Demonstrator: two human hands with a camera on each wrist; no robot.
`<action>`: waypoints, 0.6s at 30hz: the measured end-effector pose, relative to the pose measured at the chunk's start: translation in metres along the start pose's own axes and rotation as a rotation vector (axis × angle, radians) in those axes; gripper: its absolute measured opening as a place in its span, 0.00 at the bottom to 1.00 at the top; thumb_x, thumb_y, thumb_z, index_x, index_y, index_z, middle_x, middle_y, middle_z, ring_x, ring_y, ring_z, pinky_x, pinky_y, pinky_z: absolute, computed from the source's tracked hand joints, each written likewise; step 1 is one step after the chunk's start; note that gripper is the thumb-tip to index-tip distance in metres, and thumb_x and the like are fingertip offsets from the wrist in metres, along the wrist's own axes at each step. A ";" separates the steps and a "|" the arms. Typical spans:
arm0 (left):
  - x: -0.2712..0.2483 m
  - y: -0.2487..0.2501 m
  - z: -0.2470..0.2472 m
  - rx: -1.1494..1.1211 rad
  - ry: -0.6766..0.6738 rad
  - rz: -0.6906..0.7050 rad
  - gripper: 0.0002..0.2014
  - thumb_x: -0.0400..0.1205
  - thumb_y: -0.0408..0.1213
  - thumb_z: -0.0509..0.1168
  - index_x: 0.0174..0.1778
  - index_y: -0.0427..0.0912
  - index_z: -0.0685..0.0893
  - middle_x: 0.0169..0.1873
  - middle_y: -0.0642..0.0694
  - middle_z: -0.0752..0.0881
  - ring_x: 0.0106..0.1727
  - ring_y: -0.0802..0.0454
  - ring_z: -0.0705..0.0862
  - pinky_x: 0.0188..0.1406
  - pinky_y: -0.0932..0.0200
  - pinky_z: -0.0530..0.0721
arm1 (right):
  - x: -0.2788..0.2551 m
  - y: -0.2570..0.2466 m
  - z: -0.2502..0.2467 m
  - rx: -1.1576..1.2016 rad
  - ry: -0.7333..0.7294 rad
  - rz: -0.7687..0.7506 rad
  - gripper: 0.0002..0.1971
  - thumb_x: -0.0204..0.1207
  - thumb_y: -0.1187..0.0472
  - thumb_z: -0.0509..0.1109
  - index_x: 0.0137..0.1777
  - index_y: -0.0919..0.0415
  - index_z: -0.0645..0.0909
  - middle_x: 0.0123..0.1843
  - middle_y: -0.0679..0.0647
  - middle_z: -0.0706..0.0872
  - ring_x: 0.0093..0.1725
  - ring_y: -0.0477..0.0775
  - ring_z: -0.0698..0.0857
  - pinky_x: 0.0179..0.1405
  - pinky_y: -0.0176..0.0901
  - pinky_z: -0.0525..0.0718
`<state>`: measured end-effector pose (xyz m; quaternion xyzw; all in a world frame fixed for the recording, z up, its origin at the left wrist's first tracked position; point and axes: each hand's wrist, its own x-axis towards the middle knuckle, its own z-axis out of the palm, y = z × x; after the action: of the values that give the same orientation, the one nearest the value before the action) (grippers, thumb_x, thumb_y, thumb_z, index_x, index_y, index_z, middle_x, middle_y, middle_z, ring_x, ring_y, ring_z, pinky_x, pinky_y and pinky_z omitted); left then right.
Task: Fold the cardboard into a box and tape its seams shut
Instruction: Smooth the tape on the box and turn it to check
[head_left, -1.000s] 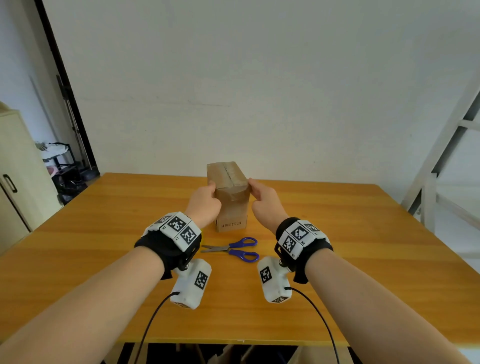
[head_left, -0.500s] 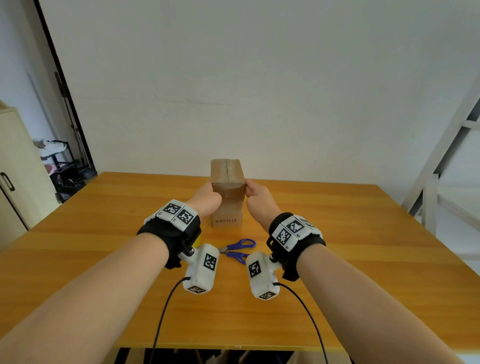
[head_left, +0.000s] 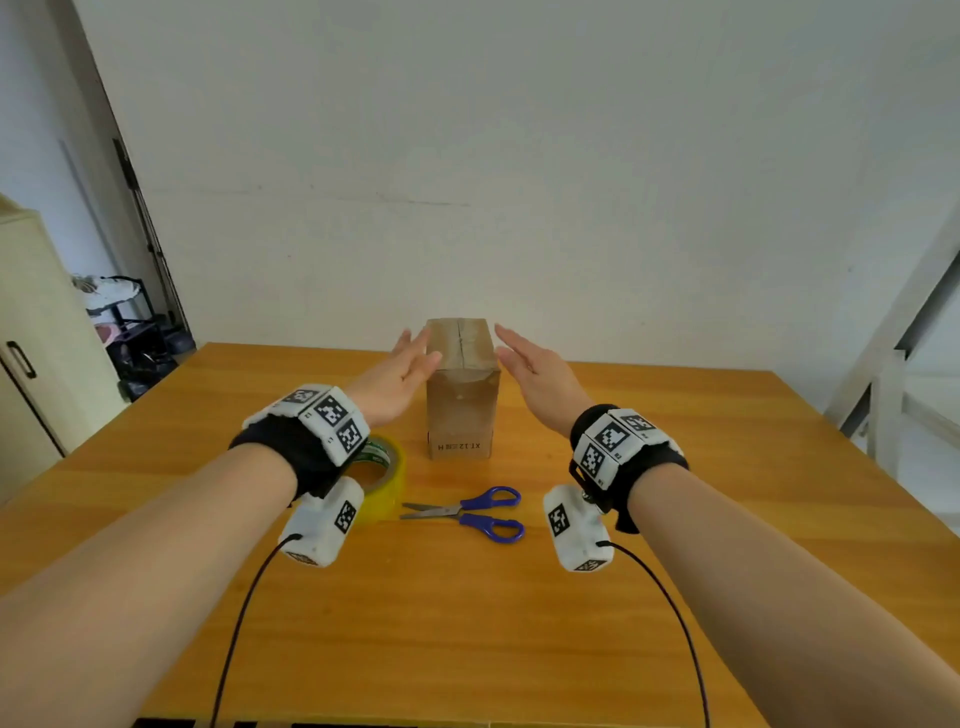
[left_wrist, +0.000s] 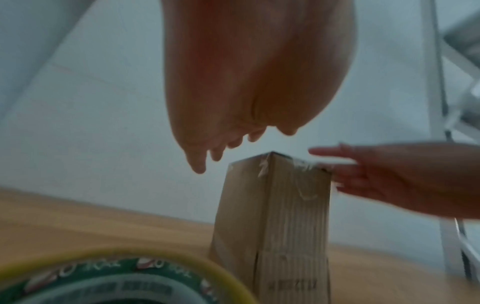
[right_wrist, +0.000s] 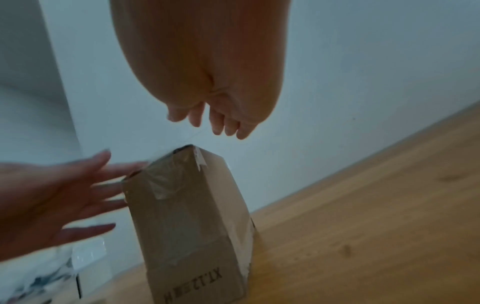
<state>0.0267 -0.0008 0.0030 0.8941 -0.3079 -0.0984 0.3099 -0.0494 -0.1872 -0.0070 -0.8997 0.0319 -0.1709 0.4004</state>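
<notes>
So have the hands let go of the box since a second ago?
Yes. Both the left hand and right hand have opened and spread outward from the box, which stands upright on the table.

Brown cardboard box (head_left: 462, 400) stands upright on end, closed, clear tape over the top seam and down its sides; printed code upside down near base. It sits between left hand (head_left: 397, 382) and right hand (head_left: 537, 374), both spread beside its top. Yellow tape roll (head_left: 387, 470) flat under left wrist.

Perhaps a workroom, wooden table (head_left: 675, 519), bare wall (head_left: 519, 156)
</notes>
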 end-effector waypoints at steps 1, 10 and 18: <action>0.002 -0.001 0.004 0.030 -0.003 0.041 0.30 0.86 0.55 0.42 0.83 0.53 0.44 0.83 0.50 0.39 0.84 0.51 0.45 0.81 0.53 0.45 | 0.003 0.001 0.003 -0.037 -0.028 -0.025 0.24 0.86 0.50 0.53 0.80 0.53 0.63 0.83 0.53 0.62 0.82 0.51 0.60 0.78 0.42 0.57; 0.021 -0.017 0.022 0.163 0.064 0.190 0.25 0.86 0.52 0.44 0.81 0.60 0.51 0.84 0.51 0.45 0.84 0.50 0.45 0.81 0.49 0.51 | 0.009 0.020 0.018 -0.153 -0.017 -0.107 0.22 0.84 0.47 0.56 0.77 0.47 0.69 0.83 0.51 0.64 0.82 0.51 0.61 0.81 0.53 0.62; 0.022 -0.018 0.021 0.213 0.115 0.214 0.23 0.87 0.49 0.47 0.80 0.61 0.57 0.83 0.52 0.51 0.82 0.49 0.57 0.77 0.53 0.63 | 0.011 0.019 0.030 -0.071 0.132 -0.066 0.23 0.76 0.46 0.70 0.71 0.47 0.78 0.78 0.46 0.72 0.76 0.48 0.71 0.69 0.35 0.65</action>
<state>0.0458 -0.0134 -0.0245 0.8882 -0.3918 0.0195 0.2393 -0.0278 -0.1810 -0.0359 -0.9007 0.0345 -0.2419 0.3592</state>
